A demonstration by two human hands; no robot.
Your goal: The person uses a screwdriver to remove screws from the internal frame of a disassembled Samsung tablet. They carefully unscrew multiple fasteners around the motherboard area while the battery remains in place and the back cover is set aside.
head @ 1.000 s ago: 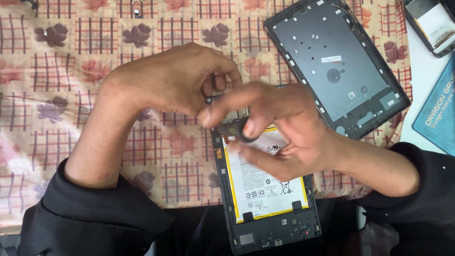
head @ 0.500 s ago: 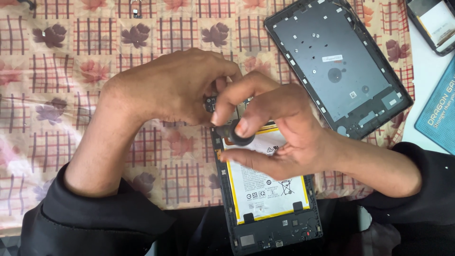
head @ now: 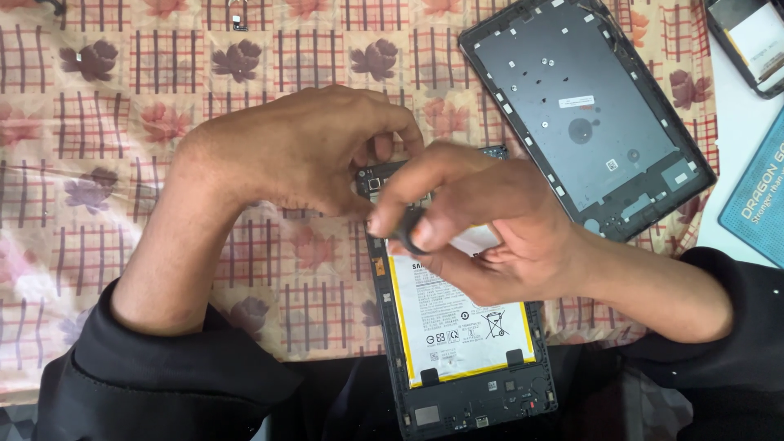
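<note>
Hands [head: 392, 196] over tablet [head: 461, 351] (cover [head: 584, 114] beside)

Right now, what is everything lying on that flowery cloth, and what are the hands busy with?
Opened tablet: one, dark frame with a white, yellow-edged battery, near edge of the cloth, under the hands.
Tablet back cover: one, dark grey, inner side up, upper right.
Small round dark part: one, pinched in the right hand's fingers above the tablet; what it is cannot be told.
Small metal piece: one, silvery, top edge of the cloth.
Another device: one, dark with a pale face, top right corner, partly cut off.
Blue mat: one, right edge.
Floral checked cloth: one, beige and maroon, covering the surface.
Left hand: at the tablet's top edge.
Right hand: over the battery.
</note>
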